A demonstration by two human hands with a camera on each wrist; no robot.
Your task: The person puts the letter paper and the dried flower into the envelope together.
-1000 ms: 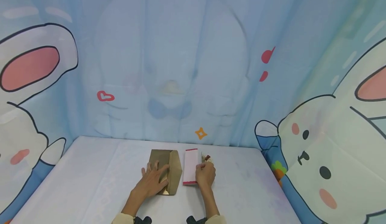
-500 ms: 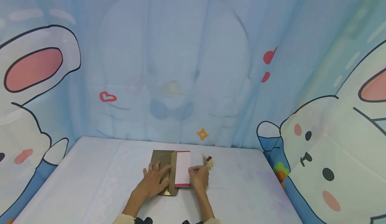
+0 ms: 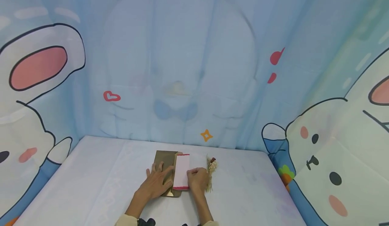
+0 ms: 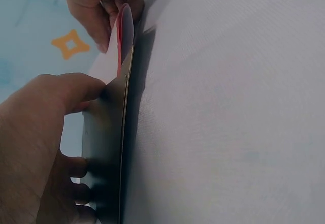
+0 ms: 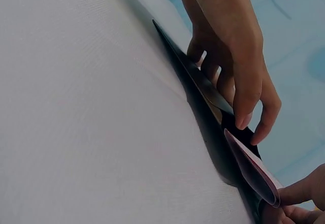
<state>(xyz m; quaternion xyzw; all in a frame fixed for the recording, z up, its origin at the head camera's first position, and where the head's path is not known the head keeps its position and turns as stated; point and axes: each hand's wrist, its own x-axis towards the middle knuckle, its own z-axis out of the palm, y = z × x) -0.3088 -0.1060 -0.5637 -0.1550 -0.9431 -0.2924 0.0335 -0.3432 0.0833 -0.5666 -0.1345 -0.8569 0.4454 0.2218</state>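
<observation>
Pink card (image 3: 181,172) slid over gold envelope (image 3: 165,156); right hand (image 3: 198,180) pinches it, left hand (image 3: 155,183) spread.

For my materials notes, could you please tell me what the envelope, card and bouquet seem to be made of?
Envelope: probably coated paper, metallic gold-brown, with a bright glint near its lower edge.
Card: likely paper, smooth and matte, bending in a soft rounded fold.
Bouquet: perhaps dried plant matter, straw-coloured, but too small to rule out artificial.
</observation>
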